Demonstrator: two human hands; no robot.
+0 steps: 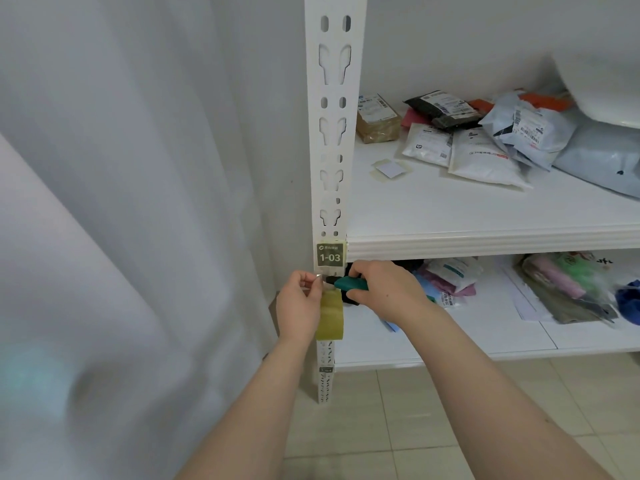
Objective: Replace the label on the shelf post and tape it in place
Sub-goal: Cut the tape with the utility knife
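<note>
A white slotted shelf post [334, 133] stands upright in the middle. On it, level with the upper shelf's edge, sits a dark label reading 1-03 [329, 254] under yellowish tape. Just below the label, my left hand [299, 303] pinches the tape strip, and the yellowish tape roll [330, 318] hangs beneath my fingers. My right hand [384, 292] grips a teal-handled cutter [349, 283], its tip pointing left at the tape by the post. A second small label [326, 370] shows lower on the post.
The upper white shelf [485, 216] carries several mail parcels at the back right and a small taped paper piece [391, 169] near the post. More bags lie on the lower shelf [450, 341]. A white curtain [121, 202] hangs at left. Beige floor tiles lie below.
</note>
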